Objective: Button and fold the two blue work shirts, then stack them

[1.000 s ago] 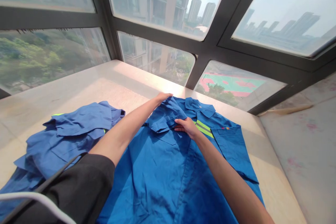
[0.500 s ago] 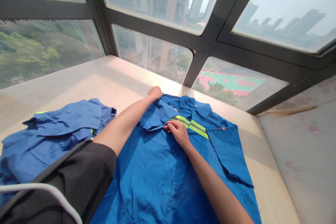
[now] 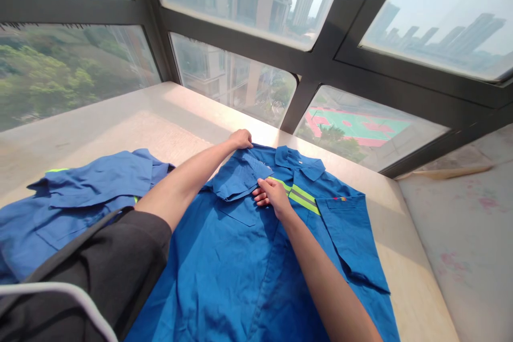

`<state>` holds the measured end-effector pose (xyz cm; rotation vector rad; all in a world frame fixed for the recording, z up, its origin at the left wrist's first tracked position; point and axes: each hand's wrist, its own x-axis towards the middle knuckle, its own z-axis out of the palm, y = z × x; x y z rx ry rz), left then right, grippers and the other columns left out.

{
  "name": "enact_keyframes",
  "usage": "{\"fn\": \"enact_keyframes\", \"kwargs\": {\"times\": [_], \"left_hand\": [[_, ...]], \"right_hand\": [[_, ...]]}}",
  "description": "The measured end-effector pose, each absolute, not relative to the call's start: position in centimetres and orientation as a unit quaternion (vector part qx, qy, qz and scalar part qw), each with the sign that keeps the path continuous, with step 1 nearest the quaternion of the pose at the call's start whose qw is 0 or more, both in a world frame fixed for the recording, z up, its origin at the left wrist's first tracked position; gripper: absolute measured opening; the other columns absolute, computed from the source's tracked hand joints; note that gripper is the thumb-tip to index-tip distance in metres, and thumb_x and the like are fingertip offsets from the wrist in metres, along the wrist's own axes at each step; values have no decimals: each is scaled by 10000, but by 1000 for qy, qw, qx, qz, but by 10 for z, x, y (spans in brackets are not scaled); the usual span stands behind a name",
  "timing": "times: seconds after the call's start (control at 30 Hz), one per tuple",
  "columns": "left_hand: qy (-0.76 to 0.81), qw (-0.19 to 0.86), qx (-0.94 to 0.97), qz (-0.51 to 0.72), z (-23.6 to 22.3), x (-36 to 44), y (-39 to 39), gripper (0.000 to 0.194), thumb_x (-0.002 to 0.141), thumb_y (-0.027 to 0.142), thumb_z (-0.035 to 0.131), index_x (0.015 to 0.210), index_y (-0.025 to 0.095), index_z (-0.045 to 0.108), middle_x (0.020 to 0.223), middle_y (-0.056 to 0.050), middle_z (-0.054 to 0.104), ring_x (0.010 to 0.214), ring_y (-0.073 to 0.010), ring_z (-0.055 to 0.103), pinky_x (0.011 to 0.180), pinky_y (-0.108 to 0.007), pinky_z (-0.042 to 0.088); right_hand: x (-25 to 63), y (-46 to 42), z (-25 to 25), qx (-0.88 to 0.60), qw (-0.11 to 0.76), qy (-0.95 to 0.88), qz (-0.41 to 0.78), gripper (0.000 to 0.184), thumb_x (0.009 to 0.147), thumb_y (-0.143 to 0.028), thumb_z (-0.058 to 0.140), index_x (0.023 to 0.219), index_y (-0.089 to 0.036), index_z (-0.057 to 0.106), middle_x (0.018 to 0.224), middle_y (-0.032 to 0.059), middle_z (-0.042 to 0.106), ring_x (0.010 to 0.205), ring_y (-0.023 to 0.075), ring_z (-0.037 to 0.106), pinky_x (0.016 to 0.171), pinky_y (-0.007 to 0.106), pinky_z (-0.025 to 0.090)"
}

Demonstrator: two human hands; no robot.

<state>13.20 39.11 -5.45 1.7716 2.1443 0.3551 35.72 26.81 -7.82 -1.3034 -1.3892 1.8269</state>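
Note:
A blue work shirt [image 3: 240, 267] with a yellow-green reflective stripe [image 3: 298, 196] lies spread on a pale stone ledge [image 3: 132, 123] by the windows. Its left sleeve [image 3: 236, 179] is folded in over the chest. My left hand [image 3: 241, 139] is closed on the shirt's far shoulder, near the collar [image 3: 298, 160]. My right hand [image 3: 270, 195] pinches the folded sleeve's edge at mid-chest.
Another crumpled blue garment [image 3: 76, 197] lies on the ledge at the left. Dark window frames [image 3: 312, 75] rise right behind the ledge. A pale stained surface [image 3: 460, 224] lies to the right. A white curved bar [image 3: 60, 291] crosses my dark sleeve at bottom left.
The folded sleeve has been drawn left, uncovering more of the reflective stripe. My left hand went from lying flat to gripping the shoulder; my right hand shifted slightly left.

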Motion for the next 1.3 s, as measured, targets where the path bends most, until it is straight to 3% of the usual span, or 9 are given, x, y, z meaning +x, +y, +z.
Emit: {"fn": "enact_keyframes", "kwargs": {"times": [0.17,0.37,0.47,0.6,0.73,0.87,0.93,1.1,1.3], "left_hand": [[749,130,637,128,-64,128,387,219,825,364,684,974,240,785,1067,-82,739,1054,-258,654,892,-291,479],[769,132,612,127,-69,123,392,344,805,481,700,960,178,752,1114,-148,717,1111,-320,635,941,-354,465],[779,161,589,144,-68,116,391,522,921,582,495,994,118,722,1110,-196,705,1137,-326,626,942,-351,465],[760,255,570,178,-63,99,369,647,1008,553,228,1112,88,666,1014,-164,727,920,-226,706,798,-273,514],[712,376,553,213,-58,79,312,603,858,575,541,1264,133,598,1174,-142,694,986,-207,691,731,-239,527],[652,443,570,230,-60,65,248,996,636,539,766,1472,131,412,1339,-160,599,1150,-254,621,876,-287,523],[638,425,604,217,-64,64,223,1058,596,478,781,1499,111,369,1346,-171,582,1139,-269,620,902,-314,519],[654,213,707,163,-71,77,185,819,611,261,696,1383,58,511,1267,-177,604,1153,-303,592,997,-373,473],[715,59,672,183,-67,97,160,316,834,230,498,1061,170,709,1028,-95,679,958,-233,651,841,-320,500]], "right_hand": [[360,266,-75,-488,240,-522,657,206,818,-210,563,626,-134,572,591,45,667,420,107,586,396,195,503],[360,264,-82,-500,250,-539,630,250,846,-281,555,633,-151,569,581,43,669,423,123,604,406,207,513],[359,262,-87,-499,260,-567,602,310,874,-357,541,639,-158,572,597,44,673,426,129,612,405,214,512],[357,255,-89,-509,276,-606,545,343,888,-393,524,629,-169,552,593,32,663,414,127,607,389,199,480],[355,250,-87,-520,290,-623,508,324,890,-408,521,656,-184,531,585,19,653,402,130,598,384,202,460],[354,249,-87,-526,301,-626,491,274,888,-411,516,705,-207,508,625,18,663,426,154,609,386,236,466],[353,248,-88,-531,308,-628,479,259,889,-411,506,718,-216,496,633,18,662,432,162,606,390,255,471],[351,248,-89,-540,317,-633,455,253,899,-409,477,725,-225,486,637,15,657,425,163,587,394,273,471],[353,249,-91,-523,314,-646,459,247,866,-397,490,687,-228,468,595,7,637,420,163,576,394,273,466]]}}
